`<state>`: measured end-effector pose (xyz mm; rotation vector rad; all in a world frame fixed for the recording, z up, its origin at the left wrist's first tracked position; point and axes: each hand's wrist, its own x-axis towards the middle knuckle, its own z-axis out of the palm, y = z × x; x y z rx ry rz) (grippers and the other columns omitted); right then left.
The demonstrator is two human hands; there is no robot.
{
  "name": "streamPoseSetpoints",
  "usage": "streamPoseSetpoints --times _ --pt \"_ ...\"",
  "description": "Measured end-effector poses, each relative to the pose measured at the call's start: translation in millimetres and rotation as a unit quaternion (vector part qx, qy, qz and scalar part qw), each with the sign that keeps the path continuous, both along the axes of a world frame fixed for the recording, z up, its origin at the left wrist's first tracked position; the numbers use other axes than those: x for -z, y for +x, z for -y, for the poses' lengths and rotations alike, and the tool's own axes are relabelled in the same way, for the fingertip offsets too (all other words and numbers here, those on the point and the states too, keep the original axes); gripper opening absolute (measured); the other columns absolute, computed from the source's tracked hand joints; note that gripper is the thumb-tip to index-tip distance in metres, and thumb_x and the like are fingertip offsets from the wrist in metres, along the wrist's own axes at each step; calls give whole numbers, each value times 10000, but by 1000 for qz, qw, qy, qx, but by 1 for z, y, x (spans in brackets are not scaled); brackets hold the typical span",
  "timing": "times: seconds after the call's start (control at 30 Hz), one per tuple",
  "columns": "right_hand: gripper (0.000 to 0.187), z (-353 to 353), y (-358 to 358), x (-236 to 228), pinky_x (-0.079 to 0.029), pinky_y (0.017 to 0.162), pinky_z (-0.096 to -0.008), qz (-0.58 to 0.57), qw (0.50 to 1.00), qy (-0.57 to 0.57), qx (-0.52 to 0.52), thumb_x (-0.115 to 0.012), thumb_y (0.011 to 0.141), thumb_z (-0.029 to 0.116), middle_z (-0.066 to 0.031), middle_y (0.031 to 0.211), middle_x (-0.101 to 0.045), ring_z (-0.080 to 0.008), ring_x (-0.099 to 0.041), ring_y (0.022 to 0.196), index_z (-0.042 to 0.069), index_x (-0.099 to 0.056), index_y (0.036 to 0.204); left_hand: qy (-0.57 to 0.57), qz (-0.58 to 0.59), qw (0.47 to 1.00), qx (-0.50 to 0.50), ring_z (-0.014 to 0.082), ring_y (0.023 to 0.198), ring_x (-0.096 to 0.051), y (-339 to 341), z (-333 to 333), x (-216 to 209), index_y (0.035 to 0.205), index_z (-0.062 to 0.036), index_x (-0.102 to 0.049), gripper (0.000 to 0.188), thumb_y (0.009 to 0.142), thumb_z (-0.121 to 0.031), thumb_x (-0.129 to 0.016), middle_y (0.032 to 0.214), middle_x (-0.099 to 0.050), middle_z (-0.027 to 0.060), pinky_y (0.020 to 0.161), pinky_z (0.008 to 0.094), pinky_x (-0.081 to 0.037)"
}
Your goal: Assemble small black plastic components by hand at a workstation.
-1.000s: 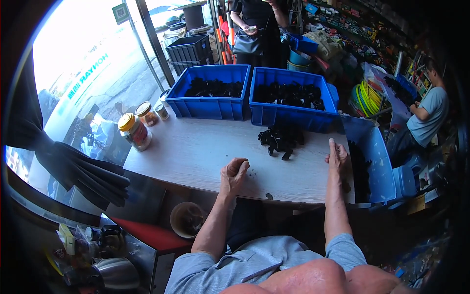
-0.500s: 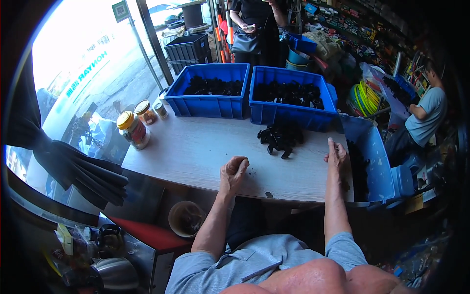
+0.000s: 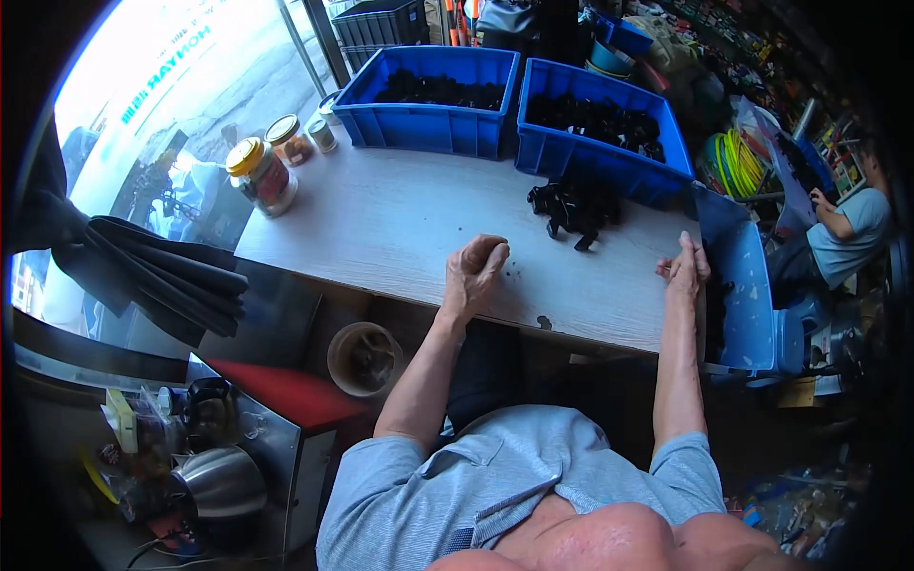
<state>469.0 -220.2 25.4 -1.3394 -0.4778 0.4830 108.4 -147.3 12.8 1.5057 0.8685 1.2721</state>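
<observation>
My left hand [image 3: 475,271] rests on the table [image 3: 381,228] near its front edge, fingers curled into a loose fist with the thumb on top. Nothing shows in it. At the table's right end lies my right hand [image 3: 685,267], fingers stretched forward and partly apart, holding nothing. Between and beyond the hands is a small pile of black plastic parts [image 3: 575,211], and neither hand touches it. A few dark specks are on the tabletop beside my left hand.
Two blue bins [image 3: 428,128] [image 3: 605,169] of black parts stand along the back. A lighter blue tub [image 3: 747,319] adjoins the right edge. Jars [image 3: 262,179] stand at back left. A bucket [image 3: 365,359] sits below left. Another person [image 3: 850,233] is at far right.
The view has tipped down, so the table and bins sit higher in the picture. Both hands stay in about the same places on the table; the right fingers have shifted slightly.
</observation>
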Motion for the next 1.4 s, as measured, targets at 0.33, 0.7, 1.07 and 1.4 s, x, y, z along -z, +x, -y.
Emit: streamPoseSetpoints --times 0.33,0.7,1.07,1.4 --pt "348 -39 -134 -21 -554 434 -300 13 946 5 -325 -673 902 421 6 514 -473 -149 -617 512 85 -608 966 -71 -36 992 98 72 772 -601 -13 -5 -4 1020 7 -692 138 952 -109 -658 850 -700 19 722 233 -489" --pt "269 -124 -230 -2 -539 453 -235 -54 883 -43 -465 -748 887 260 -15 650 -614 -89 -623 528 25 -633 948 229 -177 956 -41 79 759 -624 -89 -138 -99 1037 -40 -693 118 922 -67 -697 955 -707 46 630 228 -515" --pt "154 -138 -222 0 -634 646 -377 -108 874 14 -474 -660 954 162 -6 695 -578 -96 -627 598 16 -616 930 110 -561 812 -118 378 1226 -563 -80 -339 -131 1411 -124 -511 900 765 -734 -648 1359 -547 211 1009 477 -473" --pt "132 -140 -215 0 -622 690 -353 -167 858 15 -485 -660 961 166 -14 725 -610 -96 -636 636 45 -609 945 1 -690 722 -57 436 1402 -375 -34 -451 -76 1546 -162 -318 1197 641 -887 -612 1543 -331 255 1099 564 -401"
